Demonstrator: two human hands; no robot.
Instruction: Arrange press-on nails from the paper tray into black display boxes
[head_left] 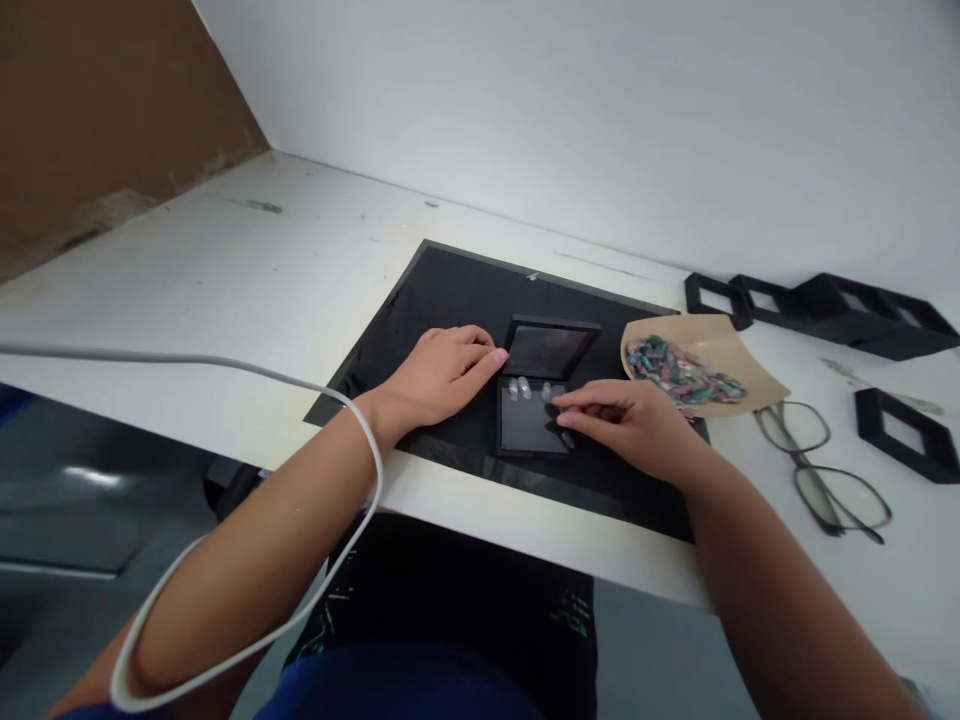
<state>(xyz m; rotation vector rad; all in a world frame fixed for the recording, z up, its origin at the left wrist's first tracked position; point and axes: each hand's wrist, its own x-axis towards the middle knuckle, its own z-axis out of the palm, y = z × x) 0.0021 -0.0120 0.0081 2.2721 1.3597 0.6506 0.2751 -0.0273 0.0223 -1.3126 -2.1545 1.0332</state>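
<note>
- Small black case [534, 425] lies open on the black mat [450, 300], near the front edge of the worktop [247, 260]; its lid [550, 349] stands tilted at the far side.
- 3 small clear pieces [523, 388] sit in a row along the far edge of the tray, just under the lid hinge.
- Left hand [439, 375]: flat on the mat, palm down, fingers loosely extended, gripping nothing. Fingertips touch the left edge of the lid, seemingly steadying it.
- Right hand [626, 420]: over the right side of the tray, fingers drawn together and pointing left. A small piece seems to sit under the fingertips; cannot tell whether it is pinched or only touched.
- Key relation: the tray lies between the 2 hands, its long axis running front to back. The right hand is nearer, already over it; the clear pieces lie just left and beyond its fingertips.
- Brown paper [731, 350] with a heap of multicoloured pieces [679, 368] lies just right of the case, behind the right hand.
- Glasses [821, 465] lie nearer the right edge; black frames [825, 300] lie toward the back right corner.
- A white cable [360, 440] loops over the left forearm.
</note>
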